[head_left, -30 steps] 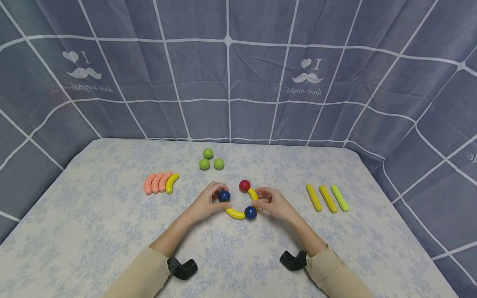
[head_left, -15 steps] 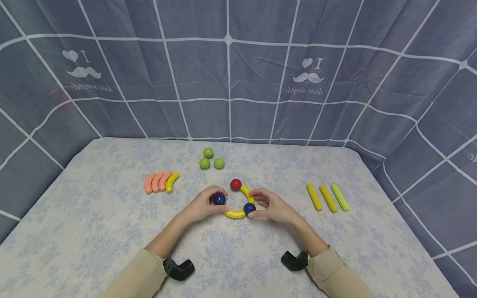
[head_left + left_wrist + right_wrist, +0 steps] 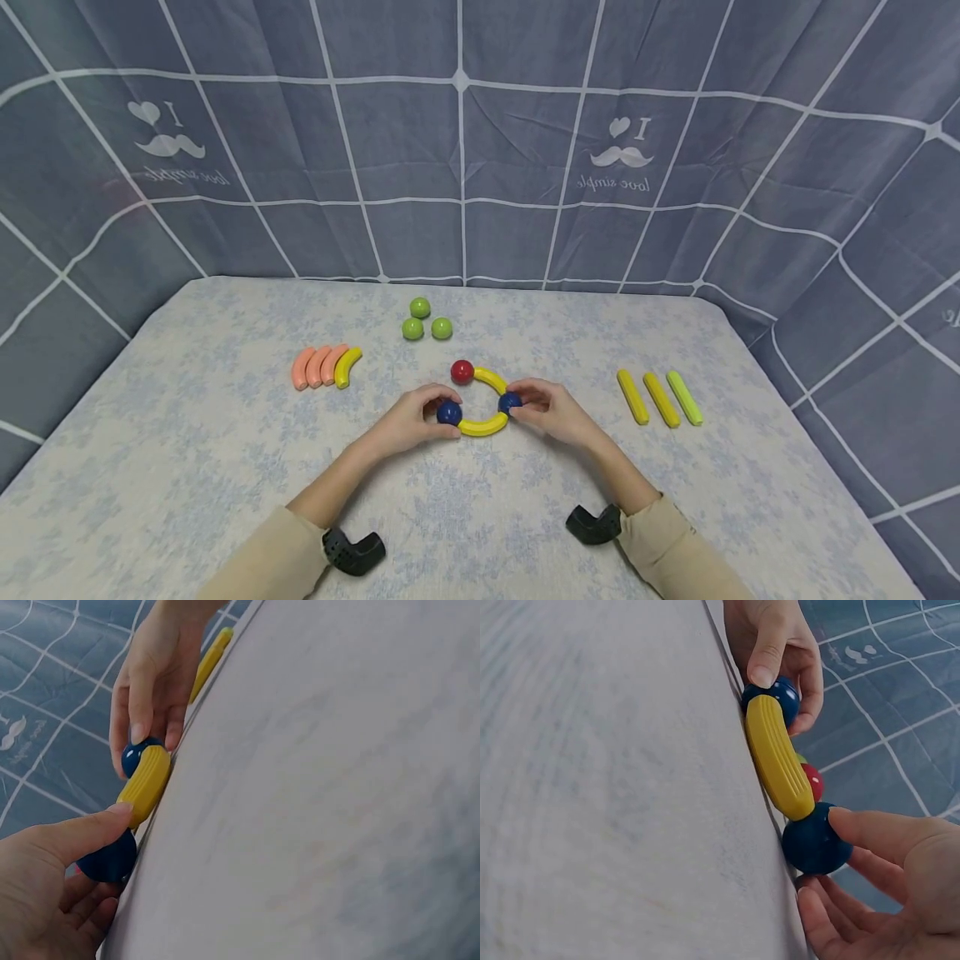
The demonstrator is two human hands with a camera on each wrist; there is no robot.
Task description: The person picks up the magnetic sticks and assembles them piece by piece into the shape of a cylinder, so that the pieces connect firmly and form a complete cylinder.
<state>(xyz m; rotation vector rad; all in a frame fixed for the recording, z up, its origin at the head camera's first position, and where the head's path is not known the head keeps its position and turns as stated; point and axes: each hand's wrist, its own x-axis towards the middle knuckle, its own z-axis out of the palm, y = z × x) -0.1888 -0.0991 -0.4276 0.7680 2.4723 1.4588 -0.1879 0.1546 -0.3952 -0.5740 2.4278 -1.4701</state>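
Blue and red balls and two curved yellow bars form a ring, open at its left side, at the table's middle. My left hand (image 3: 411, 419) holds the left blue ball (image 3: 449, 412), its thumb by the end of the front curved yellow bar (image 3: 483, 427). With thumb and fingers, my right hand (image 3: 553, 410) pinches the other blue ball (image 3: 510, 403), which joins that bar to the rear curved yellow bar (image 3: 490, 379). A red ball (image 3: 462, 372) caps the rear bar's far end, apart from the left blue ball. In the right wrist view the front bar (image 3: 778, 757) spans both blue balls.
Three green balls (image 3: 420, 317) lie behind the ring. To the left sit several pink curved bars (image 3: 315, 367) beside a yellow curved bar (image 3: 348, 367). Straight bars, two yellow (image 3: 660, 400) and one light green (image 3: 684, 398), lie at right. A grey curtain (image 3: 510, 150) hangs behind the table.
The joined pieces have turned: the red ball moved left, the right blue ball moved away and slightly right. My right hand went from the rear yellow bar to the blue ball.
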